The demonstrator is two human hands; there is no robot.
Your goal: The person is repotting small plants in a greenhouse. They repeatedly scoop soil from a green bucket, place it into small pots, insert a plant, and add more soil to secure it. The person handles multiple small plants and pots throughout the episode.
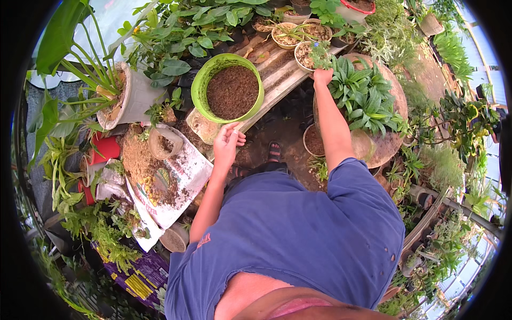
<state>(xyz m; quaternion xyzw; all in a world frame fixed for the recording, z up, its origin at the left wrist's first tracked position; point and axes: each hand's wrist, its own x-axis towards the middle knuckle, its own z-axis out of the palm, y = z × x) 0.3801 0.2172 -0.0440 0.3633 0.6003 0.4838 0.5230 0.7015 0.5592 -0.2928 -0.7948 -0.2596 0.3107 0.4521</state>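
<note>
My left hand [229, 144] is just below the near rim of a lime-green plastic pot [197, 95], its fingers loosely bent and nothing seen in them. Dark brown potting soil [233, 92] fills much of that pot, which stands on a weathered wooden bench [276, 86]. Reaching far forward, my right hand [322, 76] grips the near edge of a small whitish pot [298, 61]; leaves partly hide the fingers. That pot has pale chips on top and a fine-leaved plant with a blue flower [320, 55].
At left, a white sack [188, 188] bears loose soil and a clear plastic container [165, 143]. Behind it stands a large white planter [140, 96]. A round slab [394, 104] at right carries a leafy green clump [366, 94]. Several small pots [285, 36] line the bench's far end.
</note>
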